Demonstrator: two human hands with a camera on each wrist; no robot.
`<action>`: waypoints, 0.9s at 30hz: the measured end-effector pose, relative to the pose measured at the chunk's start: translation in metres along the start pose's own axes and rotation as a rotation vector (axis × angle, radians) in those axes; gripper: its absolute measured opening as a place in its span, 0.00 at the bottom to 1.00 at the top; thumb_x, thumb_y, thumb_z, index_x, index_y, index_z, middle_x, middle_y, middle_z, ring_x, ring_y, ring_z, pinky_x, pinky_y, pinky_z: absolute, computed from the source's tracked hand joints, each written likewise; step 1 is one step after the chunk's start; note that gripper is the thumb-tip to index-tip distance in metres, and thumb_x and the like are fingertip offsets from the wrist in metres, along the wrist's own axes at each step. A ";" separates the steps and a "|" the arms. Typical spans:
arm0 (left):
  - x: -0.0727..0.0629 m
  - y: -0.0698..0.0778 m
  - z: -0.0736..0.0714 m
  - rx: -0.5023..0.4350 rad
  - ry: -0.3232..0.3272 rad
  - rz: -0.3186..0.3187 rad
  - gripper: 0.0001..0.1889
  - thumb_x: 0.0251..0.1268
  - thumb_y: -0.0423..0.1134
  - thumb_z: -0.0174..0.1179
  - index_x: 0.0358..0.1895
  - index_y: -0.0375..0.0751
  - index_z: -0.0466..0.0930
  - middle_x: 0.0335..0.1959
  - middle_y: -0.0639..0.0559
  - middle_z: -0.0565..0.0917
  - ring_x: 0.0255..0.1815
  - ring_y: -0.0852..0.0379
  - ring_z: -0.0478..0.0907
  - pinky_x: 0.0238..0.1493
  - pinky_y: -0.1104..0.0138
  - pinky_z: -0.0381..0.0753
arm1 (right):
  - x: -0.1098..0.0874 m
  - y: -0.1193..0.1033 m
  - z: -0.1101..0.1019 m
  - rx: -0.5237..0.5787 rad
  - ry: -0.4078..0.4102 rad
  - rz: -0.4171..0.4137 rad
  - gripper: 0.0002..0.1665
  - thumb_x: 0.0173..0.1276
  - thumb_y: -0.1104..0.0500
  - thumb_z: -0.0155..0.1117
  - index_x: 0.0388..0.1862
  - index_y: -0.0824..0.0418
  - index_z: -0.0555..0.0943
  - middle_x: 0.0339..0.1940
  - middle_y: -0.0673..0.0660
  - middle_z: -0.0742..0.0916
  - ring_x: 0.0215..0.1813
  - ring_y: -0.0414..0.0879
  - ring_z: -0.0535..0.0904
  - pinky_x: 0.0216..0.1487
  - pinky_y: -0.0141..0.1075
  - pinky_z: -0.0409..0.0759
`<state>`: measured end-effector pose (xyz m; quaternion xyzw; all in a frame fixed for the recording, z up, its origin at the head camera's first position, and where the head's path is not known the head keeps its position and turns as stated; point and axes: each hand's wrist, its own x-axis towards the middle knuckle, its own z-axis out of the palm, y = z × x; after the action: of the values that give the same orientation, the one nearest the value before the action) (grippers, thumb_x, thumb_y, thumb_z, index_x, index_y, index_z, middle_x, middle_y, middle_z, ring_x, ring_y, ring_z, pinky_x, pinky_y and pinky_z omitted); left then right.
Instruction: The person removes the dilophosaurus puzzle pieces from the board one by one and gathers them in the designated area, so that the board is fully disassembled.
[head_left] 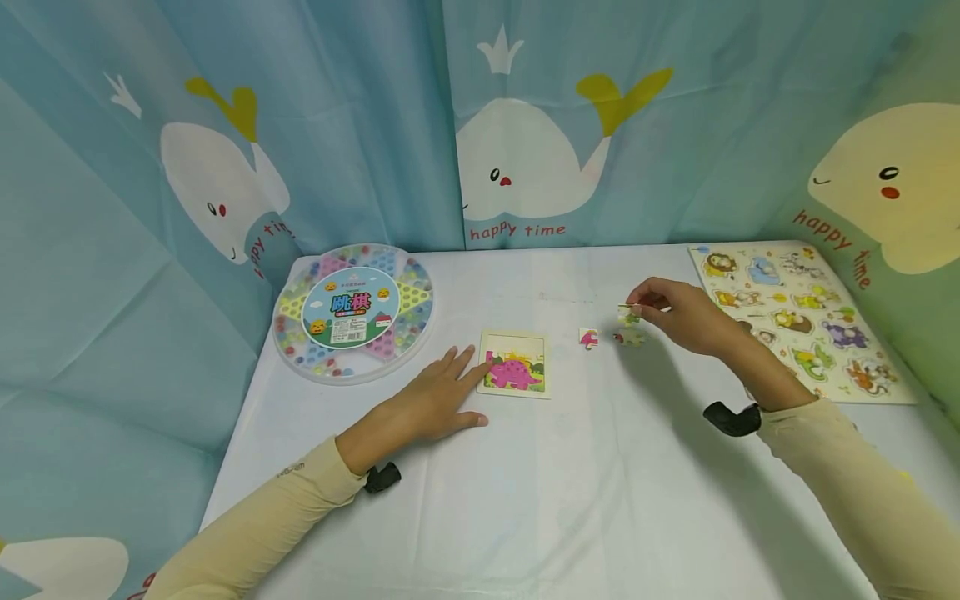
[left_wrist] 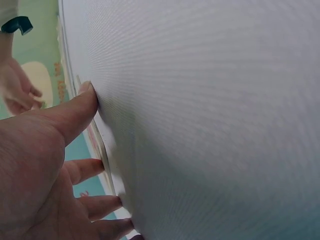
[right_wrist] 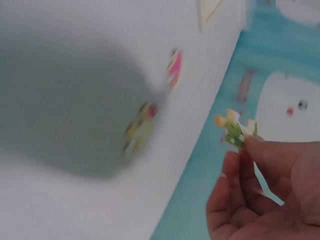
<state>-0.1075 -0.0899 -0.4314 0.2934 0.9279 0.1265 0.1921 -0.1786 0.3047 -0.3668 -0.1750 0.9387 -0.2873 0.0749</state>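
A small puzzle tray lies mid-table, with a pink dinosaur picture partly filled in and a bare strip along its upper side. The left hand rests beside it, fingers spread and straight, the index fingertip over the tray's left edge. In the left wrist view its fingertips touch the tray's rim. Raised above the table, the right hand pinches a puzzle piece with green and yellow print between thumb and forefinger. Below it lie a pink puzzle piece and a few green ones.
A round Chinese checkers box with coloured marbles sits at the back left. An animal puzzle board lies at the back right. A whale-print curtain hangs around the white table.
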 end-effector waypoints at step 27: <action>0.001 -0.001 0.001 -0.008 -0.012 -0.020 0.46 0.75 0.62 0.61 0.88 0.52 0.50 0.89 0.41 0.45 0.88 0.37 0.41 0.85 0.46 0.50 | -0.014 0.083 0.002 -0.073 -0.100 0.196 0.14 0.81 0.60 0.61 0.52 0.73 0.80 0.37 0.61 0.83 0.37 0.49 0.74 0.36 0.38 0.73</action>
<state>-0.1087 -0.0901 -0.4326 0.2842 0.9291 0.1267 0.1999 -0.1884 0.3727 -0.4150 -0.0990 0.9563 -0.2350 0.1432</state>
